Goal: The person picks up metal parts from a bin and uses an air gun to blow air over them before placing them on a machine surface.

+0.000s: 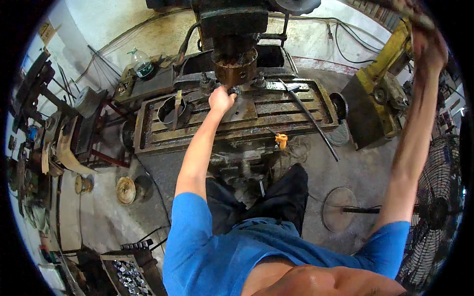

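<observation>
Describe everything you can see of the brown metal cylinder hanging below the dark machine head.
The brown metal cylinder hangs roughly upright beneath the bulky dark metal machine head, above the long grey slotted metal table. Its curved side looks stained, with a coppery sheen, and has a small round dark hole toward the right. Dark grime shows around its upper rim. The bare left hand is just below its lower edge; whether they touch, or whether the cylinder is turning, cannot be told.
</observation>
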